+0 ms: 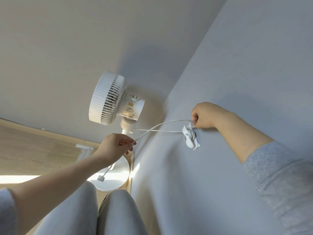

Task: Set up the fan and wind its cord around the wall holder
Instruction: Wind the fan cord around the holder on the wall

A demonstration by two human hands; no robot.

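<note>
A white pedestal fan (108, 98) stands upright in the room's corner on its round base (116, 177). Its white cord (157, 127) runs from the fan's neck to a white wall holder (190, 137) stuck on the right-hand wall, where several turns are wound. My right hand (205, 116) is closed on the cord right at the holder's top. My left hand (116, 145) pinches the loose stretch of cord lower left, in front of the fan's pole. The cord hangs on below my left hand to a white plug (101, 178) over the base.
The grey-blue right wall (237, 65) meets a paler wall behind the fan. Wooden floor (33, 150) lies at left with a bright sun patch. My knees in light trousers (94, 214) fill the bottom middle, close to the fan base.
</note>
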